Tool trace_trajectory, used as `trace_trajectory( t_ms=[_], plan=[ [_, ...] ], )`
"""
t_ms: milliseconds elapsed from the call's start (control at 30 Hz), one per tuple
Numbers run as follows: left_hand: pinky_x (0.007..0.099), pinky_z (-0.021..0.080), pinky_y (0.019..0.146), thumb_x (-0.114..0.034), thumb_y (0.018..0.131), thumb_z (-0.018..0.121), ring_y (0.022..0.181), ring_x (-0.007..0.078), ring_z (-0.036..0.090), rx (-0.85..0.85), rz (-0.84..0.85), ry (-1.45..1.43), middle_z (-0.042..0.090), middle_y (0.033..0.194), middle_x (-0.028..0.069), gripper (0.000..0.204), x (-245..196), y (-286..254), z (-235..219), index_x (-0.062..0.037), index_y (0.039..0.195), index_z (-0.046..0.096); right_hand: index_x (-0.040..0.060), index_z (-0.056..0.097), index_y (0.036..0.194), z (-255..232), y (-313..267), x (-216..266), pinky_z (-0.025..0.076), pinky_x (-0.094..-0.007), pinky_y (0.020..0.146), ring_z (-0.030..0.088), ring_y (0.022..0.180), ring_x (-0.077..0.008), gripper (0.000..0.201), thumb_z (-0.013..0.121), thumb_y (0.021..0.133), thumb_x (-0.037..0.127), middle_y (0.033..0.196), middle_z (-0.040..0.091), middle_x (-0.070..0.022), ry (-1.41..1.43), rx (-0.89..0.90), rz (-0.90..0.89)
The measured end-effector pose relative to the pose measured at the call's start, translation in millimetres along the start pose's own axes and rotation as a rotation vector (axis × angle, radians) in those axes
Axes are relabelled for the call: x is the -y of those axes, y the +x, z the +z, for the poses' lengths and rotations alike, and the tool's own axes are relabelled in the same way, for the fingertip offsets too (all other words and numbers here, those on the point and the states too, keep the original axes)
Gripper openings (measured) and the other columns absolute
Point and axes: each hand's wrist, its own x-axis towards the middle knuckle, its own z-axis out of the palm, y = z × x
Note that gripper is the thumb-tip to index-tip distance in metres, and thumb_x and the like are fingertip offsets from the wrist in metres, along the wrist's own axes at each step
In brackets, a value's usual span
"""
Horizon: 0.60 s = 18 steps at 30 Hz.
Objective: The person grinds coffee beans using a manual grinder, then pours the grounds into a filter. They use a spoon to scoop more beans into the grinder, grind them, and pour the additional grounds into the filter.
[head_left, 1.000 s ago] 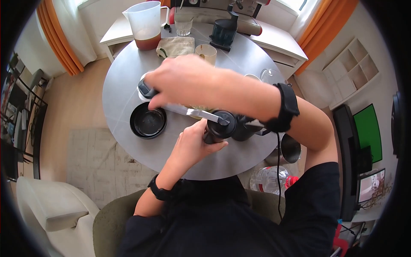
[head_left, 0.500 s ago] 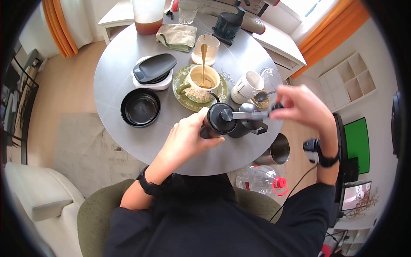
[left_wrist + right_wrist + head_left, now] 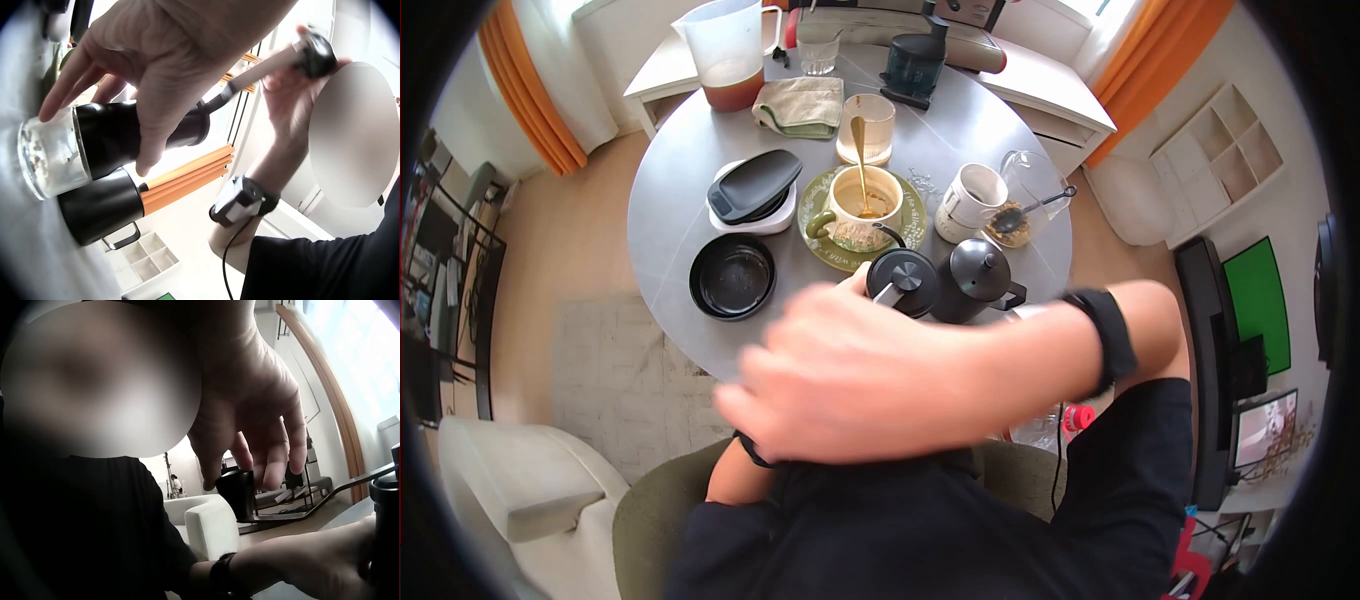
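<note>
My left hand (image 3: 162,69) grips the black body of a hand grinder (image 3: 109,137), whose clear glass base (image 3: 53,153) stands on the table. In the head view the grinder's round black lid (image 3: 903,280) shows, while the right hand (image 3: 850,375) covers most of the left. On the near side of the grinder, the right hand (image 3: 250,406) holds the black knob (image 3: 236,494) of the crank arm (image 3: 325,503) by its fingertips. A black kettle (image 3: 977,275) stands right beside the grinder.
A spoon stands in a cup (image 3: 868,200) on a green plate (image 3: 825,245) beyond the grinder. Left are a black bowl (image 3: 732,277) and a scale (image 3: 775,215) bearing a dark scoop. Stacked cups (image 3: 972,200) and a glass bowl (image 3: 1040,215) are right.
The right hand and crank have swung from the far left, round to the right, and now to the near side. The left hand has kept its grip on the grinder.
</note>
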Motion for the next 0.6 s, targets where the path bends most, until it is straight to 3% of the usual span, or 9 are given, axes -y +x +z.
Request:
trace_trajectory(
  t_ms=[33, 100, 133, 167, 267, 400, 433, 533, 600],
  plan=[
    [0.0296, 0.051, 0.072, -0.014, 0.072, 0.08, 0.074, 0.012, 0.062, 0.019, 0.031, 0.07, 0.067, 0.084, 0.0036, 0.037, 9, 1, 0, -0.0024, 0.101, 0.062, 0.0039, 0.069, 0.071, 15, 17, -10, 0.051, -0.0469, 0.057, 0.068, 0.068, -0.0294, 0.019, 0.069, 0.075, 0.022, 0.078, 0.069, -0.017, 0.059, 0.259, 0.188],
    [0.0305, 0.051, 0.073, -0.017, 0.072, 0.081, 0.075, 0.0135, 0.063, 0.047, 0.086, 0.206, 0.069, 0.086, 0.0054, 0.037, 29, 3, -1, -0.0021, 0.1, 0.063, 0.0082, 0.071, 0.077, 7, 33, -43, 0.052, -0.0374, 0.056, 0.069, 0.071, -0.0274, 0.031, 0.073, 0.074, 0.039, 0.073, 0.068, -0.0091, -0.023, 0.142, 0.142],
    [0.031, 0.051, 0.074, -0.018, 0.072, 0.081, 0.076, 0.0142, 0.064, 0.059, 0.114, 0.273, 0.069, 0.086, 0.0062, 0.037, 32, 3, -2, -0.002, 0.099, 0.063, 0.0026, 0.062, 0.08, 11, 41, -62, 0.052, -0.0397, 0.054, 0.067, 0.067, -0.0308, 0.041, 0.07, 0.077, 0.042, 0.07, 0.064, -0.0144, -0.064, 0.209, 0.218],
    [0.0316, 0.051, 0.074, -0.019, 0.071, 0.082, 0.075, 0.0151, 0.064, 0.041, 0.071, 0.261, 0.069, 0.085, 0.0072, 0.038, 28, 4, -2, -0.0017, 0.099, 0.063, 0.0053, 0.064, 0.086, 10, 43, -76, 0.053, -0.0413, 0.057, 0.068, 0.071, -0.0322, 0.041, 0.069, 0.079, 0.045, 0.076, 0.066, -0.0153, -0.109, 0.198, 0.272],
    [0.0337, 0.051, 0.075, -0.021, 0.068, 0.083, 0.076, 0.0175, 0.065, 0.014, -0.057, 0.221, 0.068, 0.083, 0.0092, 0.04, 12, 6, -2, -0.0012, 0.096, 0.063, 0.0067, 0.064, 0.087, 4, 26, -115, 0.053, -0.0414, 0.065, 0.067, 0.078, -0.0304, 0.041, 0.066, 0.081, 0.047, 0.078, 0.066, -0.0126, -0.165, 0.176, 0.513],
    [0.0365, 0.051, 0.073, -0.022, 0.069, 0.081, 0.076, 0.027, 0.066, 0.009, -0.005, 0.187, 0.068, 0.084, 0.0111, 0.046, 16, 5, -1, -0.0076, 0.108, 0.059, 0.0033, 0.064, 0.089, -12, -26, -146, 0.051, -0.0436, 0.069, 0.064, 0.077, -0.0342, 0.043, 0.064, 0.083, 0.046, 0.08, 0.065, -0.0162, -0.265, 0.124, 0.66],
    [0.0363, 0.051, 0.073, -0.021, 0.069, 0.081, 0.076, 0.0265, 0.066, 0.005, -0.001, 0.181, 0.068, 0.084, 0.0109, 0.046, 15, 5, -2, -0.0079, 0.108, 0.059, 0.0046, 0.067, 0.088, -23, -35, -143, 0.053, -0.0413, 0.076, 0.065, 0.088, -0.0316, 0.043, 0.066, 0.081, 0.047, 0.089, 0.067, -0.0146, -0.265, 0.2, 0.771],
    [0.0356, 0.052, 0.074, -0.02, 0.069, 0.081, 0.077, 0.0247, 0.067, 0.022, -0.025, 0.169, 0.068, 0.086, 0.0105, 0.047, 13, 5, -3, -0.0086, 0.109, 0.059, 0.0025, 0.064, 0.086, -33, -88, -137, 0.051, -0.041, 0.068, 0.064, 0.078, -0.0326, 0.04, 0.067, 0.082, 0.043, 0.079, 0.065, -0.0171, -0.287, 0.114, 0.771],
    [0.0352, 0.052, 0.074, -0.02, 0.069, 0.08, 0.078, 0.0235, 0.067, 0.037, -0.048, 0.167, 0.068, 0.087, 0.01, 0.047, 12, 6, -3, -0.0091, 0.109, 0.059, 0.0039, 0.06, 0.086, -44, -122, -122, 0.044, -0.0369, 0.056, 0.057, 0.059, -0.028, 0.036, 0.069, 0.082, 0.039, 0.062, 0.058, -0.0135, -0.189, 0.066, 0.756]
  ],
)
